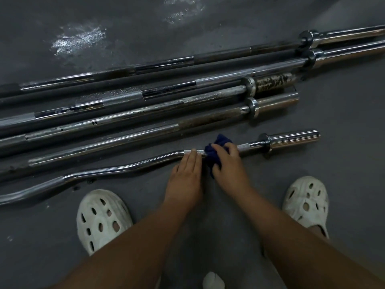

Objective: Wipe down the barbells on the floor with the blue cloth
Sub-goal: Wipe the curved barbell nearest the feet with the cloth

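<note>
Several steel barbells lie side by side on the dark floor. Nearest me is a curved chrome curl bar [116, 168] with a short sleeve [295, 138] at its right end. A dark blue cloth [214, 152] is bunched around this bar's knurled part. My right hand [227, 163] grips the cloth against the bar. My left hand [185, 174] lies flat with fingers together, fingertips pressing on the bar just left of the cloth. Behind it lie a rusty straight bar [145, 135] and longer bars [166, 80].
My two feet in white perforated clogs, left [100, 220] and right [306, 203], stand on the grey floor either side of my arms. Wet shiny patches [81, 38] mark the floor beyond the bars. A rusted sleeve [273, 81] ends one middle bar.
</note>
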A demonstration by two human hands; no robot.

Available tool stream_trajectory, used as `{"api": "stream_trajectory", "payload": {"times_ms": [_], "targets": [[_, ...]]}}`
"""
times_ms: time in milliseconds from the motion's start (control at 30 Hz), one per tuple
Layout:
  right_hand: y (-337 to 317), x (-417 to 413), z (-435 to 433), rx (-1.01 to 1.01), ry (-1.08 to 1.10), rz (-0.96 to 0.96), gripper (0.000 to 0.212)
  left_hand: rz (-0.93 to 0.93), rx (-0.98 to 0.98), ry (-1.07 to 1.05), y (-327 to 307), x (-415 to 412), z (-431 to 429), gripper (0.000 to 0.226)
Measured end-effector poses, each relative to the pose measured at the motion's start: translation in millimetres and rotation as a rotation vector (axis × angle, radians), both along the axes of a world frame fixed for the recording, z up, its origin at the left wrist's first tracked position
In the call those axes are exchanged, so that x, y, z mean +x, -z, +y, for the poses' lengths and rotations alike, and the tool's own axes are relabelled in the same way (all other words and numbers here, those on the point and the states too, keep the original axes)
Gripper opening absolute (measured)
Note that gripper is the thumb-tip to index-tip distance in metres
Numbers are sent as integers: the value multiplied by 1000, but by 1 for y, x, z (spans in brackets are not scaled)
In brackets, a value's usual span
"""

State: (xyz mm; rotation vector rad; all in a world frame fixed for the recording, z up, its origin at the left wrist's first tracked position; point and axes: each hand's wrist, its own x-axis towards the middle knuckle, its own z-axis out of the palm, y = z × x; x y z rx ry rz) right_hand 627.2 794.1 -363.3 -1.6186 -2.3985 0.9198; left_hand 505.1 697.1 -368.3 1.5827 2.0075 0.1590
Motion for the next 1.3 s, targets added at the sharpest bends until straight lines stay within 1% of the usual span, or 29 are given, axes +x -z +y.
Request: {"api": "stream_trajectory", "payload": {"times_ms": [33,133,167,200,267,367,433,500,533,567,633,667,733,800,867,900,933,967,1067,1100,1200,1300], "targets": [[-2,6,9,-4,42,10,57,1,1,1,1,1,1,76],[-8,23,47,-25,497,22,57,13,12,4,3,-1,1,79],[-11,21,49,-59,592,24,57,12,9,4,3,-1,0,80],[-13,10,44,-80,610,3,57,17,-2,12,3,-1,-1,81],[-14,-19,16,-103,526,-20,54,23,-39,33,3,1,-3,83],[-16,-48,-21,-207,367,96,43,9,-59,14,-2,1,1,81],[-18,-47,-10,-295,308,109,35,19,-58,21,-9,-4,4,77],[-30,-40,13,-443,361,170,35,45,-50,28,-15,-12,2,74],[-39,-35,22,-509,415,235,38,66,-43,18,-18,-16,-2,71],[-49,-31,28,-524,456,294,41,86,-39,1,-21,-19,-6,69],[-68,-24,25,-461,445,336,47,110,-57,-26,-29,-25,-17,70],[-77,-22,20,-427,417,325,53,124,-75,-30,-36,-28,-24,73],[-91,-19,5,-351,347,242,71,154,-108,-37,-54,-31,-37,79],[-107,-20,-14,-341,300,159,86,168,-146,-54,-77,-33,-48,83],[-122,-23,-36,-344,267,126,93,171,-150,-78,-101,-34,-58,84],[-129,-25,-47,-333,250,118,92,168,-140,-86,-112,-35,-64,84],[-135,-26,-55,-310,229,116,89,163,-135,-91,-124,-37,-69,85],[-142,-28,-63,-283,203,124,80,163,-136,-95,-134,-39,-74,86],[-157,-33,-75,-222,127,198,37,183,-153,-119,-155,-46,-91,87],[-161,-36,-76,-203,125,224,29,191,-166,-126,-159,-48,-95,87],[-165,-42,-77,-124,159,313,29,200,-187,-153,-161,-52,-95,78],[-152,-46,-67,-56,210,312,28,163,-187,-177,-154,-51,-86,62]]}}
